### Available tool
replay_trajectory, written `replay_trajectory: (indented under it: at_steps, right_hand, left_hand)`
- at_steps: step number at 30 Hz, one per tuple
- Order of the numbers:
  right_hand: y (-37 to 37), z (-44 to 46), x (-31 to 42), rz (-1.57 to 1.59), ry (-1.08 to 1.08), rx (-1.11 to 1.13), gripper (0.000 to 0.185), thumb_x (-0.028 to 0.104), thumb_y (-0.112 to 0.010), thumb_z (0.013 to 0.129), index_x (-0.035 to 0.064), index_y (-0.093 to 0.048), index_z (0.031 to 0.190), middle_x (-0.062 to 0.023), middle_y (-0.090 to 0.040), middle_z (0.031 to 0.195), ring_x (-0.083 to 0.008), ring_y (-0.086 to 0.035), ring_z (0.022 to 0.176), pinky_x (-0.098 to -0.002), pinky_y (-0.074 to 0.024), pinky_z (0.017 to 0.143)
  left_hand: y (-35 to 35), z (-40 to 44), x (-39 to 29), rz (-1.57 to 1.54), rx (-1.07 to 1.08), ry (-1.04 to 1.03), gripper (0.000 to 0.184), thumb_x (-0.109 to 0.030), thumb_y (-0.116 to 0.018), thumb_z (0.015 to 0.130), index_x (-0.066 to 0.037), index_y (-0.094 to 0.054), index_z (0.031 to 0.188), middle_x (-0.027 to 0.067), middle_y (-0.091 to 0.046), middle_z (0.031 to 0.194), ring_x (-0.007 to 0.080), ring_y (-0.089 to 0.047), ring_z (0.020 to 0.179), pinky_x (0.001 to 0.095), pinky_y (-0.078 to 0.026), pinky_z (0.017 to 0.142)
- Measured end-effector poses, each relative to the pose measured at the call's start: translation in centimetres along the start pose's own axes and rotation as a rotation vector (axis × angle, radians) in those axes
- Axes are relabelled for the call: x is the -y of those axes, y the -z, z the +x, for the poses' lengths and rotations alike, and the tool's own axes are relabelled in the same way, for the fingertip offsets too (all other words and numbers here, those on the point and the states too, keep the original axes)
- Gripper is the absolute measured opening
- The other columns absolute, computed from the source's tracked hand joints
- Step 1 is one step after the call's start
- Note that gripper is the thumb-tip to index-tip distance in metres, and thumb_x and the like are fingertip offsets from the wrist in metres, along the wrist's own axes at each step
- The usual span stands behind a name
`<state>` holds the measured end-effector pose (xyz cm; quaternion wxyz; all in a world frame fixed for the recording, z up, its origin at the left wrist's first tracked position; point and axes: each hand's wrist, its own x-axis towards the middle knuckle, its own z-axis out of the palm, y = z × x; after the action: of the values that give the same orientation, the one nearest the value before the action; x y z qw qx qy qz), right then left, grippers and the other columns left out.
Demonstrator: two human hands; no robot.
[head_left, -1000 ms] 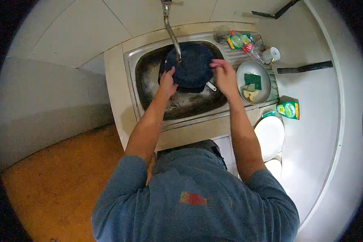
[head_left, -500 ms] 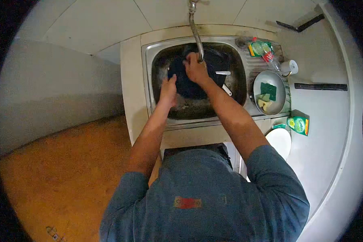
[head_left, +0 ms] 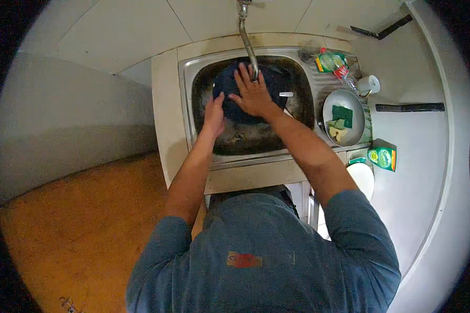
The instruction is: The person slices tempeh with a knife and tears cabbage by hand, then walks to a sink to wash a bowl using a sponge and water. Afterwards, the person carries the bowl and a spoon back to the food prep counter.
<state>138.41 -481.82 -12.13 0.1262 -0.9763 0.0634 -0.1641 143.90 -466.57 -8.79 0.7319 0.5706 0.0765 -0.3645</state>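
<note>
black pan (head_left: 227, 83) — right fingers (head_left: 245, 76) splayed across it

Both arms (head_left: 313, 151) were stretched forward; the right hand (head_left: 252, 94) was held palm down, fingers (head_left: 241, 74) splayed; the left hand (head_left: 214, 116) was placed nearer, thumb (head_left: 221, 99) pointed forward.

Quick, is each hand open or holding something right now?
Left hand: holding the dark pan by its edge.
Right hand: open, spread out over the pan.

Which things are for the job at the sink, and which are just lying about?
Probably for the job:
dark round pan
sink
tap
maybe the green pad

Seemingly just lying about:
plastic bottle
white cup
white plate
green packet beside it
</note>
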Motion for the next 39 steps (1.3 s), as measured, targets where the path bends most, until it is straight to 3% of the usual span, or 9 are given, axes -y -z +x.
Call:
replay_trajectory:
  at_steps: [4,8,11,13,17,20,26,31,39]
  right_hand:
    - [-0.1,0.1,0.8,0.235,0.173,0.174,0.062,0.042,-0.046,0.099,0.0117,-0.030,0.150,-0.0103,-0.015,0.160,-0.0308,-0.015,0.148,-0.0573,-0.0167,0.114]
    - [5.8,0.2,-1.7,-0.185,0.291,0.380,0.052,0.034,-0.060,0.091,0.0143,-0.049,0.138,-0.0150,-0.038,0.149,-0.0308,-0.040,0.135,-0.0477,-0.0333,0.106]
    - [7.1,-1.0,-4.1,-0.183,-0.006,0.410,0.046,0.031,-0.069,0.083,0.0084,-0.059,0.121,-0.0139,-0.059,0.124,-0.0299,-0.054,0.117,-0.0430,-0.0408,0.097]
    - [7.4,-3.4,-3.9,0.167,-0.430,-0.299,0.042,0.035,-0.066,0.084,0.0046,-0.057,0.113,-0.0231,-0.062,0.116,-0.0350,-0.058,0.114,-0.0445,-0.0404,0.100]
    - [6.8,-3.7,-4.8,0.593,-0.924,0.011,0.055,0.036,-0.063,0.089,-0.0046,-0.052,0.125,-0.0267,-0.062,0.116,-0.0407,-0.059,0.110,-0.0404,-0.0436,0.098]
    - [4.9,-5.7,-8.5,1.043,-1.104,0.123,0.056,0.031,-0.061,0.091,-0.0072,-0.050,0.130,-0.0281,-0.060,0.121,-0.0408,-0.057,0.114,-0.0404,-0.0420,0.100]
    - [10.8,-7.3,-6.2,0.543,-0.943,-0.038,0.046,0.022,-0.054,0.092,-0.0085,-0.051,0.127,-0.0311,-0.060,0.118,-0.0456,-0.056,0.112,-0.0457,-0.0433,0.097]
    - [15.1,-9.0,-4.8,0.167,-0.813,-0.278,0.039,0.021,-0.051,0.095,-0.0037,-0.053,0.125,-0.0306,-0.065,0.093,-0.0490,-0.063,0.087,-0.0516,-0.0505,0.077]
    - [16.8,-13.2,-4.6,0.216,-0.584,-0.406,0.048,0.006,-0.054,0.086,0.0029,-0.049,0.134,-0.0274,-0.062,0.114,-0.0441,-0.062,0.103,-0.0460,-0.0495,0.089]
  left_hand:
    - [1.5,2.9,1.2,0.000,-0.140,0.023,0.052,-0.024,-0.057,0.096,-0.002,-0.039,0.139,0.0169,-0.049,0.135,0.0325,-0.051,0.121,0.0490,-0.043,0.100]
    - [2.6,3.8,2.4,-0.314,0.076,0.048,0.052,-0.023,-0.059,0.095,-0.002,-0.040,0.139,0.0164,-0.046,0.140,0.0351,-0.048,0.125,0.0513,-0.040,0.103]
    - [2.1,3.5,2.6,-0.354,0.022,0.108,0.049,-0.021,-0.058,0.096,-0.001,-0.042,0.137,0.0162,-0.050,0.136,0.0348,-0.052,0.121,0.0508,-0.043,0.102]
    - [2.8,5.8,4.5,-0.410,0.185,0.100,0.049,-0.023,-0.060,0.095,-0.001,-0.043,0.136,0.0160,-0.053,0.133,0.0348,-0.055,0.117,0.0510,-0.045,0.100]
    - [2.0,7.9,6.3,-0.379,0.104,0.350,0.054,-0.027,-0.063,0.094,-0.001,-0.043,0.137,0.0161,-0.053,0.133,0.0345,-0.058,0.114,0.0516,-0.046,0.098]
    - [-0.6,7.6,6.5,-0.363,0.351,0.261,0.062,-0.034,-0.065,0.093,0.000,-0.041,0.138,0.0167,-0.051,0.137,0.0335,-0.056,0.116,0.0528,-0.045,0.097]
    - [-3.3,10.5,7.9,-0.119,0.308,0.228,0.055,-0.041,-0.055,0.098,-0.001,-0.045,0.135,0.0145,-0.056,0.129,0.0280,-0.057,0.113,0.0445,-0.049,0.093]
    - [-5.1,9.6,6.8,0.087,0.335,0.007,0.044,-0.045,-0.055,0.097,-0.003,-0.062,0.102,0.0045,-0.060,0.080,0.0179,-0.057,0.067,0.0377,-0.050,0.064]
    - [-4.8,7.3,4.3,0.726,0.168,-0.047,0.020,-0.021,-0.063,0.083,-0.003,-0.063,0.091,0.0046,-0.058,0.074,0.0162,-0.053,0.059,0.0354,-0.047,0.059]
